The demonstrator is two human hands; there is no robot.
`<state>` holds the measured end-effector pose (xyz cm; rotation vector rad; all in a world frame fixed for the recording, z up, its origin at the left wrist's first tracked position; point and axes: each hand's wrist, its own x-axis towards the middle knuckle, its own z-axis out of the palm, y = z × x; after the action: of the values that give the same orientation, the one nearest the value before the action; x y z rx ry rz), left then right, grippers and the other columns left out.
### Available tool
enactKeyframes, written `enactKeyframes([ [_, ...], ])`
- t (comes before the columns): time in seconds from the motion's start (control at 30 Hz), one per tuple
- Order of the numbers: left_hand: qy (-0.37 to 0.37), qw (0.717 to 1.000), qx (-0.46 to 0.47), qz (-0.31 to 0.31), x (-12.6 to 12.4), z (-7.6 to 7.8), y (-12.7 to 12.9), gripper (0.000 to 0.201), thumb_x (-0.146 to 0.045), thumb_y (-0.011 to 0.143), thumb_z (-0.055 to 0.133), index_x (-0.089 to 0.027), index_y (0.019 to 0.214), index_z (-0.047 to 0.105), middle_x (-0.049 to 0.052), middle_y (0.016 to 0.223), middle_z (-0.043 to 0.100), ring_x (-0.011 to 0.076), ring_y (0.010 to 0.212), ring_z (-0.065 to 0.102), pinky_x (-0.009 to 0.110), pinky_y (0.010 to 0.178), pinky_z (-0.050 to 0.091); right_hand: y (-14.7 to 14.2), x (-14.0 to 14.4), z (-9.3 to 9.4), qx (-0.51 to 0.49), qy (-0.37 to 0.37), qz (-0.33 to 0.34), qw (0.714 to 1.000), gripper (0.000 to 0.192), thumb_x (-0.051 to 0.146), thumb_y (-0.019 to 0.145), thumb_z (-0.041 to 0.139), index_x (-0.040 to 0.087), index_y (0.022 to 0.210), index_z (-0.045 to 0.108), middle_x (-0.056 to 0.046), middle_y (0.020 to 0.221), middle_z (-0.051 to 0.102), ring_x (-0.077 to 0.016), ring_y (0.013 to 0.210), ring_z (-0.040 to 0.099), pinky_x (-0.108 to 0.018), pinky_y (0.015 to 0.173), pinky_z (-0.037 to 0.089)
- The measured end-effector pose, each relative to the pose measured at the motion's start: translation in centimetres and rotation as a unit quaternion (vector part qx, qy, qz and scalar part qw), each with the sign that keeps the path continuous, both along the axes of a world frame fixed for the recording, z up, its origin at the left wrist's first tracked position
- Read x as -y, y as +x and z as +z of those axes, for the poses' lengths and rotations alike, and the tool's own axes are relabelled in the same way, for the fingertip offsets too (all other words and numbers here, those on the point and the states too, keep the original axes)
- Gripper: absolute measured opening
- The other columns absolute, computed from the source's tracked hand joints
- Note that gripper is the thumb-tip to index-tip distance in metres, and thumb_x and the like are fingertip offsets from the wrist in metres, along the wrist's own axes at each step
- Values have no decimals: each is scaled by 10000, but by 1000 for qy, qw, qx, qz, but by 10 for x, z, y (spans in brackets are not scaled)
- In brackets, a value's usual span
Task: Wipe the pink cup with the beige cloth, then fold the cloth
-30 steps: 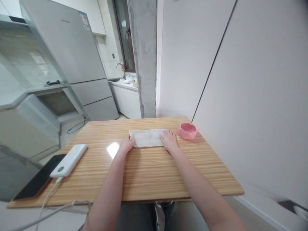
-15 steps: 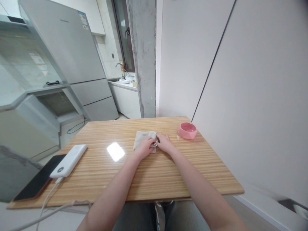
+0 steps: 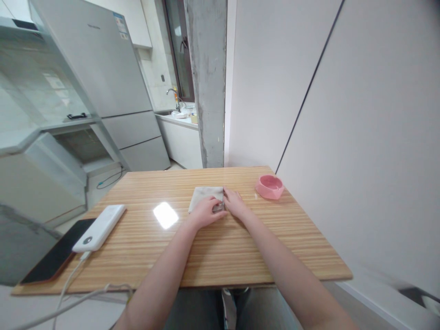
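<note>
We see a wood-grain table (image 3: 206,256) w/ pale and tan stripes, glossy enough to throw a bright patch of light left of centre. A folded beige cloth (image 3: 203,196) lies flat toward the far middle of it. The left hand (image 3: 205,211) rests on the cloth's near right part, fingers laid flat over it; the right hand (image 3: 233,204) presses at the cloth's right edge, fingers together (whether it pinches the fold we can't tell). The two hands touch or nearly so.

Far right on the table sits a pink ashtray (image 3: 269,186), apart from the cloth. At the near left lie a white power bank (image 3: 99,228) w/ a white cable (image 3: 68,288) running off the near edge, and just beside it a dark phone (image 3: 51,261).

Beyond the table: a grey fridge (image 3: 103,73) at left, a concrete pillar (image 3: 208,82) in the middle, a kitchen counter w/ tap (image 3: 172,94) behind, and a plain white wall (image 3: 360,114) at right.
</note>
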<state>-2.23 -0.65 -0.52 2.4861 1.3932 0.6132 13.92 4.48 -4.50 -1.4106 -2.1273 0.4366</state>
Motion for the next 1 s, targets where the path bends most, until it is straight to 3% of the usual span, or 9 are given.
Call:
enactKeyframes([
  [0.1,24,996,-8,90,-5,0,-6,410,-386,913,302,-200,1163,569,83,1191,592,204,1134,500,380,997,344,-2,4,3,-18,68,-5,998,479,228,878,390,134,1347,382,-148,1390,411,-232,1295,355,-455,1091,224],
  [0.23,-34,974,-97,203,-13,-8,-13,499,-409,891,354,-184,1333,412,120,1450,334,298,1357,228,539,1068,170,-11,17,13,-51,92,75,992,488,322,901,374,110,1340,398,-156,1382,416,-217,1303,344,-424,1097,252],
  [0.3,-69,977,-85,181,-14,-10,-11,501,-380,883,368,-169,1337,409,140,1451,324,305,1358,228,535,1061,199,-17,26,19,-59,84,112,988,501,359,908,361,111,1342,395,-153,1390,406,-207,1311,333,-408,1093,270],
  [0.43,-56,992,78,87,-12,-5,-8,410,-203,877,305,-169,1230,510,108,1233,575,189,1152,511,365,986,382,-26,39,25,-53,71,96,991,487,376,942,256,154,1360,370,-122,1405,394,-180,1318,322,-392,1095,266],
  [0.6,59,979,124,154,-15,1,-15,285,-178,847,368,-155,1017,595,94,1047,632,187,1027,556,336,932,409,-18,56,16,75,22,12,997,523,406,859,470,163,1321,437,-158,1405,387,-310,1335,268,-508,1081,194],
  [0.7,17,990,98,99,-12,2,-11,251,-233,867,365,-164,903,603,71,909,649,170,875,580,291,809,435,7,78,9,130,16,-4,991,559,417,823,508,157,1314,451,-161,1412,378,-350,1325,268,-521,1066,200],
  [0.8,-44,997,47,37,-4,1,1,327,-318,888,335,-173,722,577,35,711,613,152,683,538,261,648,397,57,102,1,168,17,-49,984,510,351,842,443,201,1329,434,-118,1423,375,-314,1331,274,-500,1070,204],
  [0.93,-77,997,16,-7,1,-2,14,359,-340,881,336,-170,643,545,27,660,581,145,635,498,253,587,333,135,115,-9,232,24,-179,956,506,283,831,375,177,1321,441,-126,1420,375,-288,1332,285,-489,1072,218],
  [1.0,-81,997,16,-3,1,-4,14,356,-336,880,334,-168,646,543,28,664,582,145,633,493,255,581,320,161,115,-14,245,37,-189,950,498,273,829,351,194,1311,448,-107,1415,385,-262,1329,297,-473,1071,238],
])
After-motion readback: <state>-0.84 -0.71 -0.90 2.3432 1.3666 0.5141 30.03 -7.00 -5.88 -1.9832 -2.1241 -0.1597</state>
